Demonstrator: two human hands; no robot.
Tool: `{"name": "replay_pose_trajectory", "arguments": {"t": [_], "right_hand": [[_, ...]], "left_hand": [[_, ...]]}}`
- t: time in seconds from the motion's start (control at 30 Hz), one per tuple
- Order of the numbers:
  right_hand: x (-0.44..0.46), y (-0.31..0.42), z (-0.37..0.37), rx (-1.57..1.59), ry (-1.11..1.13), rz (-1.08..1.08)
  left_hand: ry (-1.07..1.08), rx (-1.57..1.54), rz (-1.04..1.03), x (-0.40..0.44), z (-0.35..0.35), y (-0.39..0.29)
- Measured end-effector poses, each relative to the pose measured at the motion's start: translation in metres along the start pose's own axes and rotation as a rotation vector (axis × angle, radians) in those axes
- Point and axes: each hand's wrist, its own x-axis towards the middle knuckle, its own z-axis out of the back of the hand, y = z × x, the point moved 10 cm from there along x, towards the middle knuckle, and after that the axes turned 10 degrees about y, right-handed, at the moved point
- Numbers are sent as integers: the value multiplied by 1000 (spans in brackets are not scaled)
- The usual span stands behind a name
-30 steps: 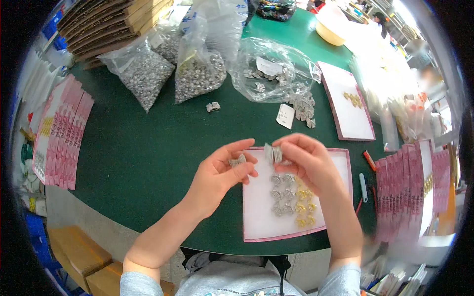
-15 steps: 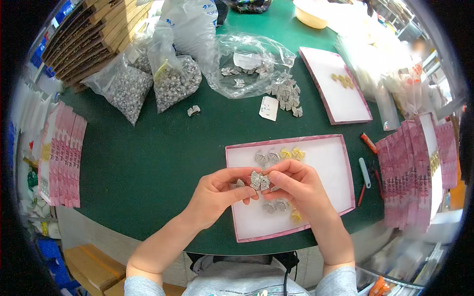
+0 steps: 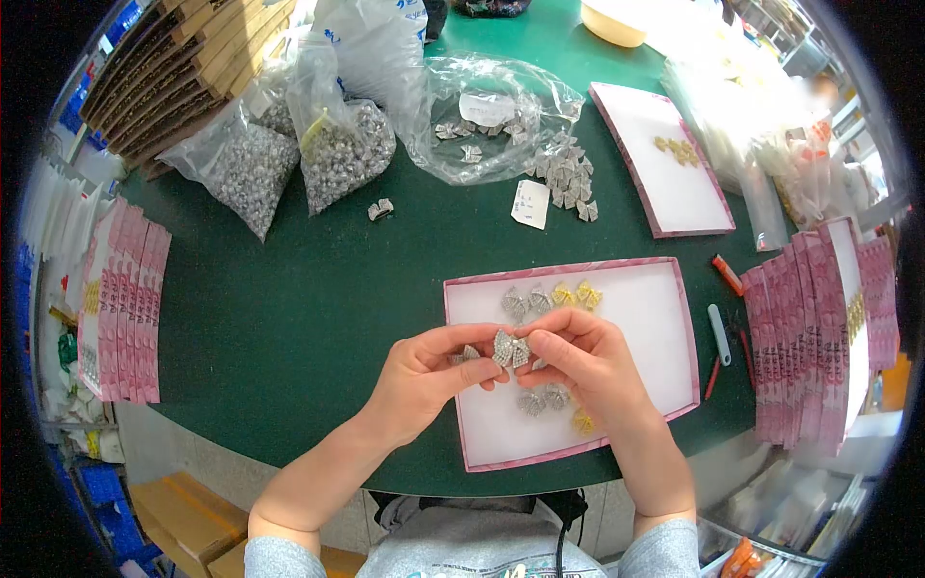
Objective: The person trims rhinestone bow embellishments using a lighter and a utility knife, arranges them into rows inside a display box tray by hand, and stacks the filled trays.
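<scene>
A silver, rhinestone-covered bow ornament (image 3: 511, 349) is pinched between my two hands above a pink-rimmed white tray (image 3: 636, 328). My left hand (image 3: 424, 371) grips its left side with thumb and fingers. A second silver piece (image 3: 466, 354) shows between those fingers, partly hidden. On the right side of the bow, the thumb and index finger of my right hand (image 3: 583, 361) are closed. Beyond my hands, silver bows (image 3: 526, 302) and gold bows (image 3: 576, 294) lie in the tray. Nearer to me are more silver bows (image 3: 542, 400) and a gold one (image 3: 583, 421).
Bags of silver beads (image 3: 347, 149) stand at the back left. A clear bag (image 3: 482, 116) and a pile of silver bows (image 3: 568, 178) lie behind the tray. Another tray (image 3: 655, 164) holds gold pieces. Stacked pink trays (image 3: 800, 337) and a blue-handled tool (image 3: 719, 334) are at right.
Both hands keep their hold on the bow, which is turned slightly. The whole view has shifted a little.
</scene>
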Motion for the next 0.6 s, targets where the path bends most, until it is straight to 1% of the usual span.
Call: {"name": "replay_pose_trajectory", "arguments": {"t": [0.27,0.37,0.6], "right_hand": [[0,2,-1,-1,0,32],[-1,1,-2,-35,43,1],[-1,1,-4,-8,55,-13]], "left_hand": [[-38,15,0,0,2,1],[-49,26,-2,0,2,-1],[-44,35,-24,1,5,1]]}}
